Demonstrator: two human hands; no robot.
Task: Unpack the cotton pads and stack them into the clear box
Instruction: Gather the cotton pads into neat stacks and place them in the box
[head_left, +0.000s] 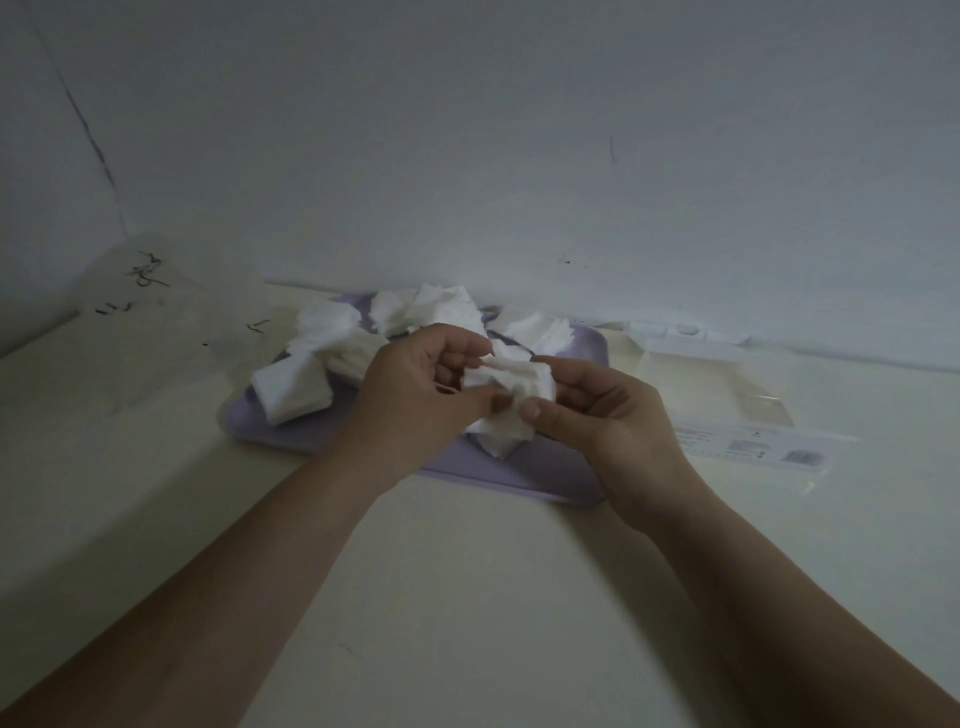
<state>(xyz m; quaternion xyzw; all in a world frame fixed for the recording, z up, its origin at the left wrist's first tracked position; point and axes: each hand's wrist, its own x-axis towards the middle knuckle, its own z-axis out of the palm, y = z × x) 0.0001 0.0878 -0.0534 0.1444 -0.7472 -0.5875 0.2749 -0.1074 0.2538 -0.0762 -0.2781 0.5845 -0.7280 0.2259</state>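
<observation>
A small bundle of white cotton pads (511, 387), square-cut, soft-edged and slightly fanned, sits pinched between my two hands above a lilac tray (524, 475). My left hand (415, 400) curls its grip closed on the bundle's near-left side, thumb pressed against the stack; my right hand (597, 415) closes on its right edge, thumb on the front and fingers behind. More cotton pads lie in loose heaps (332, 353) across the far and left parts of the tray, some leaning, none neatly stacked. To the right of the tray, flat on the pale cream bench (441, 597), lies a clear plastic package (727, 395) with a printed label strip. At the far left stands a translucent sheet or bag (171, 312) with dark markings. A plain grey-white wall (493, 130) rises behind, the room dimly lit.
</observation>
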